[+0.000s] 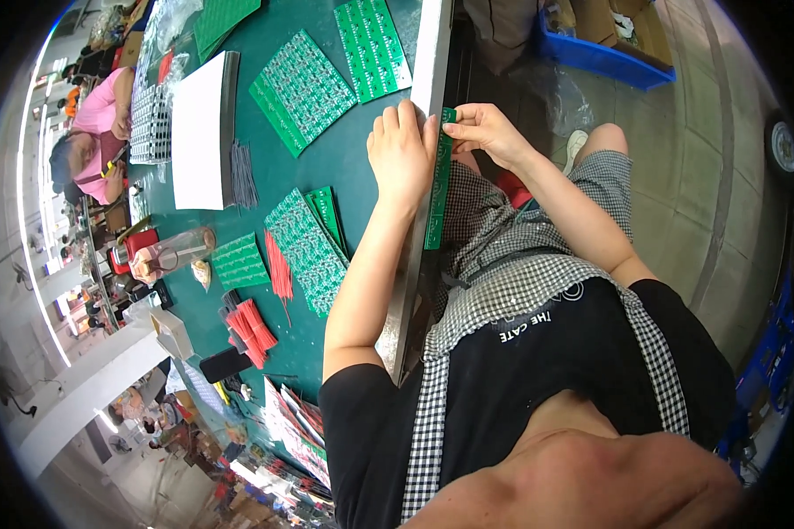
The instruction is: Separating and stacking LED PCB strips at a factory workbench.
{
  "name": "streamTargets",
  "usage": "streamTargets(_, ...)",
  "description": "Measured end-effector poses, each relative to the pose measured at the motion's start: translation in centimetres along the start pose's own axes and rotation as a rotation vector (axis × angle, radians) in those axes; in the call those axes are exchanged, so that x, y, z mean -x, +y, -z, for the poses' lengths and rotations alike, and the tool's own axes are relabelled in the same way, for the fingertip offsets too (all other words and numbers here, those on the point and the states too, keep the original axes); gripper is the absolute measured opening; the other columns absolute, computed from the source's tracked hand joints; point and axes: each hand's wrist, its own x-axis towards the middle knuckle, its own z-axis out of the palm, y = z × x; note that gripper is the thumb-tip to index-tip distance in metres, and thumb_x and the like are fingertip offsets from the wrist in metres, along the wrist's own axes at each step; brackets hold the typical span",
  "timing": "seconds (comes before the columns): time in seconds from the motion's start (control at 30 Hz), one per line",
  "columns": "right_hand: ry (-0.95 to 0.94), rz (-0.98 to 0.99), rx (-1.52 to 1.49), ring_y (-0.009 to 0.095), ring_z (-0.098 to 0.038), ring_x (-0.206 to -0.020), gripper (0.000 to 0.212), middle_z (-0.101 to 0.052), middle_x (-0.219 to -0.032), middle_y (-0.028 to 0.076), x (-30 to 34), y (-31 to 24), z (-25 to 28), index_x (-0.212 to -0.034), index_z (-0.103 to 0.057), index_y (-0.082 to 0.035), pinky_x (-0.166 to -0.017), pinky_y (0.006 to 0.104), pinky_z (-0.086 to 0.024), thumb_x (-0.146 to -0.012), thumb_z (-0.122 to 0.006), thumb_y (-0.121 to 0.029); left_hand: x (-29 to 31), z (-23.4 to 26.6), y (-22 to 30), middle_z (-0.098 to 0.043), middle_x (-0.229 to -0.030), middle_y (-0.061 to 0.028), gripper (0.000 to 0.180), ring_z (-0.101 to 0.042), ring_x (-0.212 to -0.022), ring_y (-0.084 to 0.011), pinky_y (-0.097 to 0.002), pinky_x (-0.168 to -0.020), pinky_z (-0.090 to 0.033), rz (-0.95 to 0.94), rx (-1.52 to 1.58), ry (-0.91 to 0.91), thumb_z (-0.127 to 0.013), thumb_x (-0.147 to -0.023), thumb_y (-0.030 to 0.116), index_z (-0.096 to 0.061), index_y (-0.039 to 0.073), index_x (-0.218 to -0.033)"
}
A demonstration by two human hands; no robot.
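Note:
A long, narrow green circuit board strip (438, 189) extends along the outer side of the table's edge, above my lap. My right hand (492, 134) pinches its far end between thumb and fingers. My left hand (403, 154) rests at the table's edge beside that end, back of the hand up and fingers curled together. Its thumb lies close against the strip, and whatever is under the fingers is hidden. Just beyond my left hand lie a populated green board panel (306, 88) and another green panel (372, 48).
Left of my forearm are more board panels (307, 251), red wire bundles (253, 331), dark wires (243, 175) and a white stack of sheets (201, 132). A bottle (175, 254) stands farther left. On the floor, a blue bin (604, 57) holds cardboard. Another person (101, 132) sits across the table.

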Motion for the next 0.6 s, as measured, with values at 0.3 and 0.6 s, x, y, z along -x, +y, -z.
streamTargets(0.3, 0.001, 0.075, -0.131, 0.015, -0.063, -0.074, 0.016, -0.063, -0.082, 0.007, -0.4, 1.4, 0.0, -0.090, -0.056, 0.000, -0.067, 0.0283, -0.054, -0.082, -0.064, -0.011, -0.1, 0.1, 0.0, -0.051, -0.081, -0.0100, 0.025, -0.053, -0.077, -0.0276, -0.0398, -0.066, -0.042, -0.002, 0.042, -0.021, -0.058, -0.081, 0.027, -0.049, 0.005, -0.088)
streamTargets(0.6, -0.087, 0.095, -0.344, 0.016, -0.063, -0.078, 0.015, -0.062, -0.089, 0.005, -0.8, 2.4, 0.0, -0.098, -0.052, -0.005, -0.072, 0.0337, -0.054, -0.085, -0.059, -0.008, -0.3, 1.1, 0.5, -0.055, -0.084, -0.0133, 0.030, -0.055, -0.080, -0.0313, -0.0414, -0.069, -0.043, 0.047, 0.059, -0.061, -0.057, -0.082, 0.025, -0.050, 0.002, -0.099)
